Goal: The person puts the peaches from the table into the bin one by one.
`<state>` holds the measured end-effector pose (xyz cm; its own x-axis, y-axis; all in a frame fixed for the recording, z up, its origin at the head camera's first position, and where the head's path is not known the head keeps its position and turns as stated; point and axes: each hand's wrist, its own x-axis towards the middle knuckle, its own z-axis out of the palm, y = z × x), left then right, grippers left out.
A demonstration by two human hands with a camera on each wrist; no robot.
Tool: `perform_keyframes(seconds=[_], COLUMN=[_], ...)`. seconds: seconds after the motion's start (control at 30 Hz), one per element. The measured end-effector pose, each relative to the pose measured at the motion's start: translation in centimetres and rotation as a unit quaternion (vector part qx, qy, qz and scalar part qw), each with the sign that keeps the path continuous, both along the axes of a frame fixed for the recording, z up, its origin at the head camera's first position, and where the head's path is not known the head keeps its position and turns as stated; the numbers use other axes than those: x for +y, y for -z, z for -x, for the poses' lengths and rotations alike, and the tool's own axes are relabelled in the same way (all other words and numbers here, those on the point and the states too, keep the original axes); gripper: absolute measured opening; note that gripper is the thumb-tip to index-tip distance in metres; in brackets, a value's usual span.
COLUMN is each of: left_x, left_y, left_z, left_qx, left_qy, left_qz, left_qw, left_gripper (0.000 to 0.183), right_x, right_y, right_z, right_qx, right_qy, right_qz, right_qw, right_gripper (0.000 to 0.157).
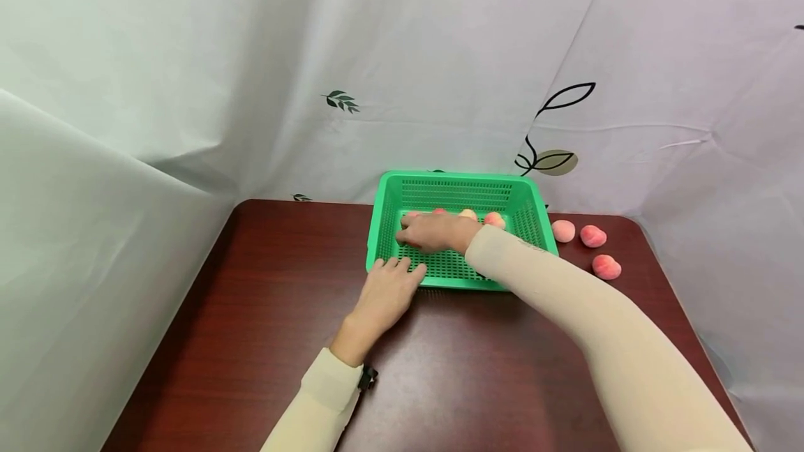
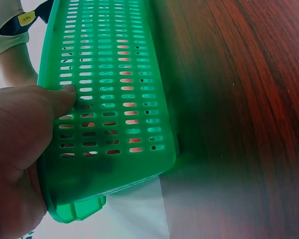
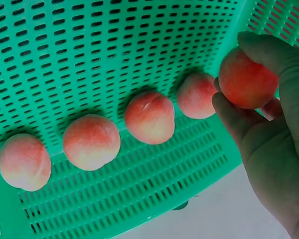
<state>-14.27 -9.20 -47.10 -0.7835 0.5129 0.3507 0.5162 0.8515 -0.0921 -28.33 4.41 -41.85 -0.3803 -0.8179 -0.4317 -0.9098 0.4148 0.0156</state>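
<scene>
Inside a green plastic basket point(image 1: 458, 283), my right hand point(image 1: 433, 232) pinches a red peach point(image 3: 246, 78) between thumb and fingers, over the left part of the basket. Several more peaches point(image 3: 91, 142) sit in a row along the far wall on the slotted floor. At the basket's near left corner, my left hand point(image 1: 388, 291) grips the rim. Its thumb presses the outer wall in the left wrist view, while the fingers reach over the edge and are hidden there. In the head view my right hand covers the held peach.
Three loose peaches point(image 1: 593, 236) lie on the dark red-brown table point(image 1: 270, 284), just right of the basket. A white sheet point(image 1: 440, 75) with leaf prints hangs behind the table, close to the basket's back. Sheets also hang along both sides.
</scene>
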Motion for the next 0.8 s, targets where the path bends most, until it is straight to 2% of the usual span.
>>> perform_keyframes(seconds=[0.23,0.4,0.6,0.8], left_x=[0.0,0.0,0.0,0.0], left_y=[0.0,0.1,0.1,0.1], left_z=[0.1,0.1,0.0,0.0], left_qx=[0.009,0.009,0.015,0.007], left_qy=[-0.003,0.002,0.000,-0.003], left_qz=[-0.005,-0.005,-0.003,-0.003], left_qw=[1.0000,0.9999,0.9999,1.0000], left_gripper=[0.008,0.009,0.009,0.009], right_x=[-0.7,-1.2,-1.6,-1.8], right_y=[0.2,0.6,1.1,1.2], right_z=[0.0,-0.1,-0.3,-0.3], right_qx=[-0.005,0.002,-0.017,-0.029], right_qy=[-0.008,-0.016,0.014,0.024], right_qz=[-0.016,-0.023,-0.034,-0.049], right_qw=[1.000,1.000,0.999,0.998], right_gripper=[0.036,0.035,0.039,0.044])
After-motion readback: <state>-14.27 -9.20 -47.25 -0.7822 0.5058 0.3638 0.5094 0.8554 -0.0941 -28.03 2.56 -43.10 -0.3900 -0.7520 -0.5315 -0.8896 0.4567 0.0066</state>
